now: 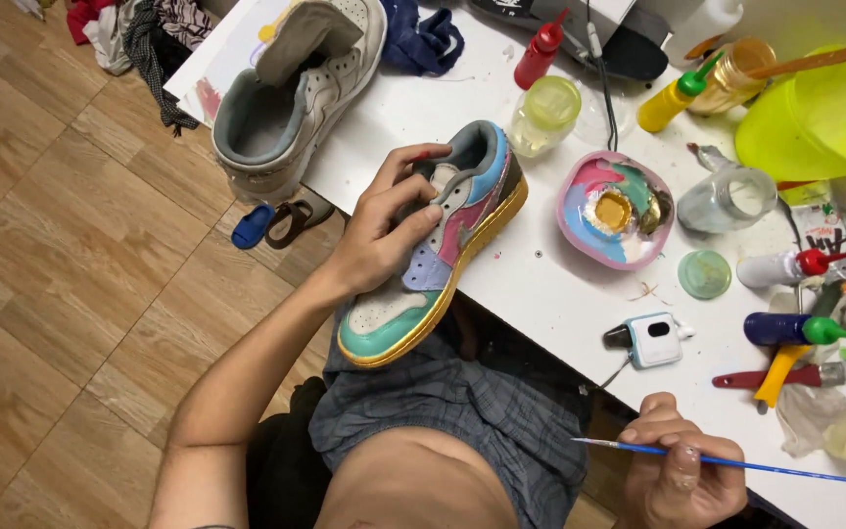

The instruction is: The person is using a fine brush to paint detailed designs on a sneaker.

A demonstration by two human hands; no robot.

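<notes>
Right hand (682, 480), lowest in the frame and close to the body, closed around a thin blue brush (717, 461). Brush lies nearly level, bristle tip pointing left, handle running right over the counter (540, 284) edge. Thumb on top of the shaft, fingers curled beneath.

Left hand (384, 230) up and to the left, forearm crossing from lower left. Hand wrapped over the upper of a painted shoe (443, 245), thumb and fingers pressing around the lace area. Shoe tilted on its side, toe toward the person, heel toward the counter, its sole edge against the counter's near rim. Colours on it: mint toe, lilac and pink side panels, blue heel collar, gold sole. Shoe sits well left of the right hand and brush; the two hands are well apart.

Between the hands, on the counter: a pink palette (616, 209) with mixed paints and a gold blob in the middle. Just below it, a small white device (653, 339). Right of that, squeeze bottles (795, 328) with coloured caps and a glass jar (731, 199). Far left on the counter, an unpainted white shoe (296, 88), open top facing up. Wood-look floor (61, 284) at left, with sandals (276, 223) beside the counter.
</notes>
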